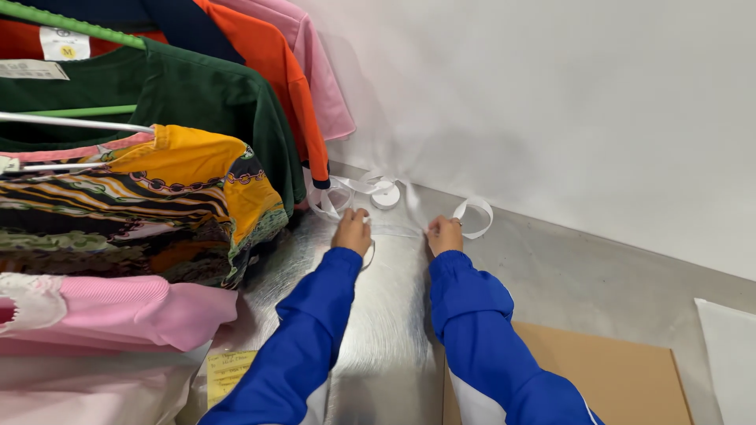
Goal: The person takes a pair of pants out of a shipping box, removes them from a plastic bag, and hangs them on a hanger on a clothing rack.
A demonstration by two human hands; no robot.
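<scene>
**White ribbon stretched between two hands on a silvery sheet**

White ribbon [394, 229] runs taut in a short straight span between the two hands. The left hand [352, 231] is closed, fingers curled down and pinching the ribbon's left part; the right hand [445, 234] is likewise closed, pinching the right part. Both arms wear bright blue sleeves [472, 315]. Beyond the right hand the ribbon curls up into a loose loop [475, 217]. Behind the left hand, more of the same ribbon lies in slack coils [331, 197], ending near a small white roll [386, 194] that sits close to the wall.

The hands rest on a shiny silver sheet [386, 338], crinkled like foil, spread over the table [575, 275], whose bare grey surface shows to the right. A flat brown cardboard piece [614, 370] lies at the near right, just beside the right sleeve, and the corner of a white sheet [728, 354] shows at the far right edge. A pale yellow note [228, 371] with handwriting, rectangular, lies at the near left edge of the silver sheet.

To the left hang clothes on hangers: a dark green shirt [197, 94] on a green hanger [71, 24], with a small white neck tag bearing a yellow dot [64, 45]; an orange top [276, 71]; a light pink one [323, 79]; a patterned yellow-and-black blouse [173, 197]; and a pink knit [118, 307] nearest the camera. A plain white wall [551, 102] stands behind.
</scene>
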